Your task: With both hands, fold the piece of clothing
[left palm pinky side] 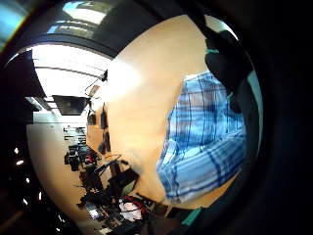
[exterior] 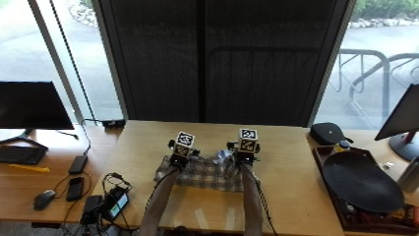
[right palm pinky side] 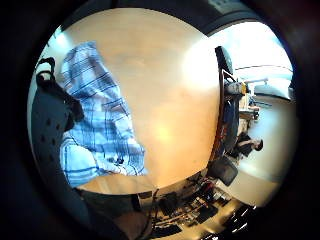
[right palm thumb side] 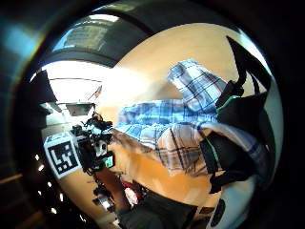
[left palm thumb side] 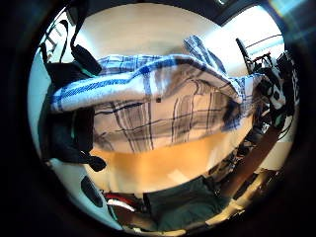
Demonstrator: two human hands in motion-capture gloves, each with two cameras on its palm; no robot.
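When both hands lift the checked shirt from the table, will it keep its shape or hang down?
Probably it hangs. The checked shirt already lies rumpled on the table, and between the left hand and right hand its cloth sags in soft folds. It looks thin, so likely light and unlikely to slide far.

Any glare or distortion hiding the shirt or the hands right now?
Outside view: bright windows behind, table evenly lit, plaid shirt readable, left hand and right hand small. Left little finger side palm view: glare patch on the tabletop beside the shirt. All palm views: strong wide-angle bending, dark rims.
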